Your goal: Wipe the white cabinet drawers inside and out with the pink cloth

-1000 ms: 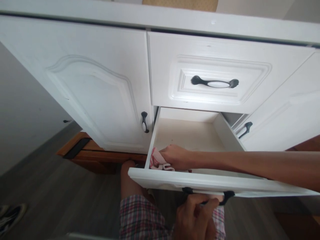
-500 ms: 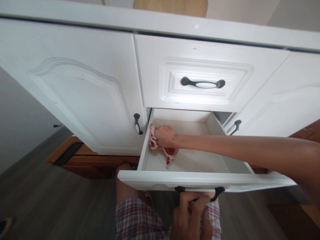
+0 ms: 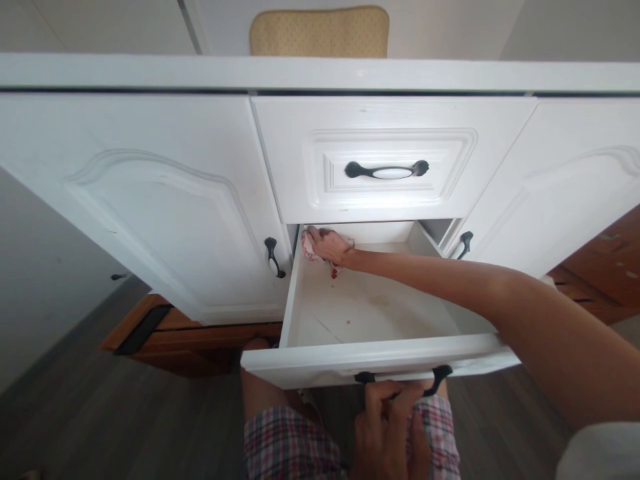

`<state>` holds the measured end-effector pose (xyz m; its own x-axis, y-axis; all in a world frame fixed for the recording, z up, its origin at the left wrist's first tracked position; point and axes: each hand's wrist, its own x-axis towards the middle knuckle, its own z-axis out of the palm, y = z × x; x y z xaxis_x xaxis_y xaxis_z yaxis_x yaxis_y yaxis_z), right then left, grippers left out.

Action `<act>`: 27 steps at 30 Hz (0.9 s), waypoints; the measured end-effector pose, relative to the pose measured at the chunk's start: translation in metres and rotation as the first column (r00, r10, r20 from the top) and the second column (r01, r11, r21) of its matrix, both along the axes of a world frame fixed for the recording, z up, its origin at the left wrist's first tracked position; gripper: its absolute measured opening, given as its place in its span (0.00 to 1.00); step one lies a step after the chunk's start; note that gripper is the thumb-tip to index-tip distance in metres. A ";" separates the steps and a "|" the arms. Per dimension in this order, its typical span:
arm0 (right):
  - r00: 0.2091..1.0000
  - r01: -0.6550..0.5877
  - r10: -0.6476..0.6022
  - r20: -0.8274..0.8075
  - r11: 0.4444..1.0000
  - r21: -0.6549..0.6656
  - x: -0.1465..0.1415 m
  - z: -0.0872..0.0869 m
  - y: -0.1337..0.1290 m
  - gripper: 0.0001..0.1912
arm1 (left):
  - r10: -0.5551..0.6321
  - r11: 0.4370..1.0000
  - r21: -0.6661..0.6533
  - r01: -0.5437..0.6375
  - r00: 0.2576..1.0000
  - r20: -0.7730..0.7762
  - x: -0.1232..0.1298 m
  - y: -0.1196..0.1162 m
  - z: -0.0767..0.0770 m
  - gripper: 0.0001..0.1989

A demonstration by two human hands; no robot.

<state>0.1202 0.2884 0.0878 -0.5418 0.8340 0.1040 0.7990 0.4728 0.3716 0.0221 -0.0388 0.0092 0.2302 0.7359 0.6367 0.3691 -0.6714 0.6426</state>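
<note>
A pulled-out white drawer (image 3: 320,353) sits low in the cabinet, in front of me. My left hand (image 3: 387,427) has its fingers curled round the black drawer handle (image 3: 441,379) from below. Inside, my right hand (image 3: 331,245) is closed on a red-and-white cloth (image 3: 311,249), pressing it into the far left corner. Part of the cloth hangs out below the fingers, and the rest is hidden under the hand. Small crumbs and a thin line show on the drawer bottom (image 3: 360,313).
Above is a shut drawer with its own handle (image 3: 387,171). Cabinet doors flank it, the left one with a handle (image 3: 273,257). A beige padded board (image 3: 320,32) stands behind the countertop (image 3: 150,72). My knees are beneath the open drawer, near a wooden base (image 3: 200,337).
My right hand has slid the cloth along the left side towards the back corner of the drawer. My left hand stays on the handle. The view has tilted up slightly.
</note>
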 end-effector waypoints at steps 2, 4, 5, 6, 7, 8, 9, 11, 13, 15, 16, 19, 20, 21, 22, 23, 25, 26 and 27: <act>0.993 -0.092 0.086 0.075 0.993 0.077 0.011 -0.008 -0.002 0.24 | 0.007 1.000 0.015 -0.007 1.000 -0.008 -0.001 0.001 -0.001 0.15; 0.965 -0.221 0.196 0.173 0.964 0.145 0.024 -0.009 0.001 0.23 | 0.017 0.999 0.038 -0.016 1.000 -0.022 -0.002 0.002 -0.002 0.15; 0.943 -0.292 0.252 0.217 0.941 0.174 0.030 -0.007 0.004 0.22 | 0.024 0.998 0.050 -0.022 0.999 -0.027 -0.002 0.003 -0.002 0.15; 0.915 -0.366 0.314 0.252 0.910 0.195 0.035 -0.004 0.008 0.21 | 0.031 0.998 0.062 -0.029 0.999 -0.030 -0.003 0.004 -0.003 0.16; 0.878 -0.447 0.382 0.287 0.870 0.209 0.040 0.001 0.012 0.20 | 0.038 0.997 0.074 -0.035 0.999 -0.034 -0.004 0.005 -0.003 0.16; 0.831 -0.530 0.453 0.323 0.820 0.213 0.044 0.006 0.017 0.20 | 0.046 0.995 0.091 -0.042 0.998 -0.044 -0.005 0.006 -0.003 0.16; 0.777 -0.607 0.519 0.355 0.768 0.206 0.047 0.010 0.021 0.19 | 0.059 0.992 0.113 -0.051 0.996 -0.060 -0.005 0.007 -0.003 0.16; 0.676 -0.718 0.616 0.404 0.673 0.176 0.049 0.015 0.029 0.17 | 0.098 0.982 0.174 -0.078 0.989 -0.107 -0.007 0.009 -0.003 0.15; 0.603 -0.783 0.670 0.432 0.602 0.160 0.049 0.014 0.038 0.14 | 0.133 0.972 0.213 -0.102 0.982 -0.136 -0.007 0.009 -0.003 0.14; 0.552 -0.824 0.701 0.451 0.539 0.171 0.047 0.009 0.047 0.13 | 0.135 0.974 0.197 -0.109 0.983 -0.127 -0.006 0.007 -0.002 0.15; 0.536 -0.838 0.709 0.458 0.515 0.182 0.046 0.007 0.053 0.14 | 0.128 0.979 0.174 -0.107 0.985 -0.112 -0.005 0.006 -0.002 0.15; 0.525 -0.847 0.711 0.468 0.489 0.207 0.043 0.000 0.067 0.15 | 0.128 0.987 0.108 -0.120 0.989 -0.070 -0.001 0.001 -0.002 0.15; 0.529 -0.845 0.709 0.467 0.492 0.210 0.042 -0.001 0.070 0.16 | 0.130 0.988 0.092 -0.125 0.990 -0.062 0.000 0.000 -0.001 0.14; 0.534 -0.842 0.707 0.464 0.496 0.214 0.042 -0.002 0.071 0.16 | 0.130 0.989 0.076 -0.126 0.990 -0.057 0.001 0.000 -0.001 0.14; 0.545 -0.835 0.703 0.457 0.503 0.221 0.042 -0.003 0.072 0.17 | 0.130 0.990 0.063 -0.126 0.990 -0.055 0.001 -0.001 0.000 0.15; 0.559 -0.826 0.698 0.448 0.515 0.230 0.043 -0.003 0.071 0.17 | 0.127 0.991 0.049 -0.124 0.990 -0.056 0.001 -0.001 0.000 0.15; 0.607 -0.790 0.671 0.425 0.565 0.236 0.045 -0.002 0.066 0.17 | 0.121 0.993 0.018 -0.120 0.991 -0.057 0.000 -0.002 0.002 0.15; 0.637 -0.763 0.650 0.413 0.607 0.222 0.047 -0.001 0.062 0.18 | 0.114 0.993 0.006 -0.114 0.992 -0.061 -0.001 -0.002 0.003 0.15; 0.669 -0.729 0.625 0.402 0.657 0.192 0.050 0.001 0.057 0.18 | 0.101 0.995 -0.003 -0.102 0.993 -0.068 -0.002 -0.002 0.005 0.16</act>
<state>0.1700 0.3457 0.0891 -0.9856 0.1656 0.0355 0.1365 0.6530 0.7449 0.0197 -0.0405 0.0137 0.1969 0.7620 0.6169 0.4781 -0.6240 0.6181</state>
